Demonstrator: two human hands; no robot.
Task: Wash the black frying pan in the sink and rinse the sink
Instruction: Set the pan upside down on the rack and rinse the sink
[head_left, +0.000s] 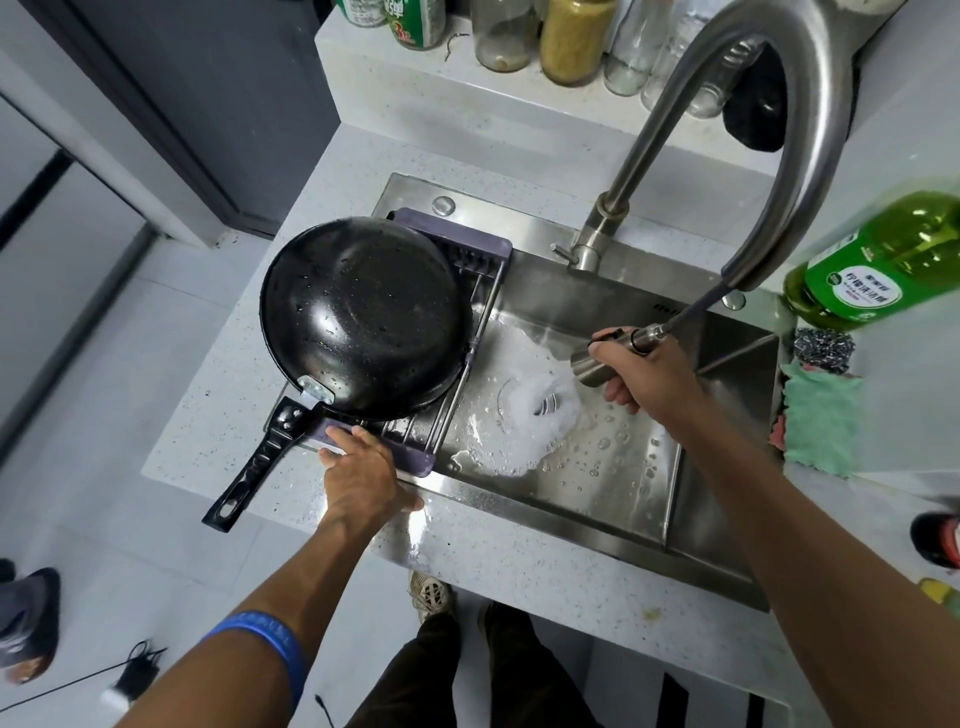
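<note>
Writing is showing on the green bottle (883, 260) at your right: white characters on its label, too blurred to read. The green cans (415, 21) on the shelf behind are carrying a red "3" and more characters you cannot make out. Your blue wristband (270, 644) is bearing raised letters, also unreadable.

Your right hand (639, 374) is gripping the sprayer (608, 353), fingers curled round its steel barrel, with the hose running up into the faucet (810, 156). The sprayer is pointing down and left, and water is foaming white around the drain (545, 405) in the sink (717, 483).

Your left hand (363, 467) is resting on the near end of the purple rack (415, 457), fingers bent over its edge and thumb lying along the sink's front rim; whether it is truly clamping the rack or only pressing on it, you cannot tell.

The pan (363, 312) is lying upside down on that rack over the sink's left side, wet with droplets, its handle (254, 462) sticking out over the tabletop (519, 561) toward you, just left of your left hand and not touching it.

A steel scourer (823, 351) and a green cloth (821, 415) are sitting right of the sink.
</note>
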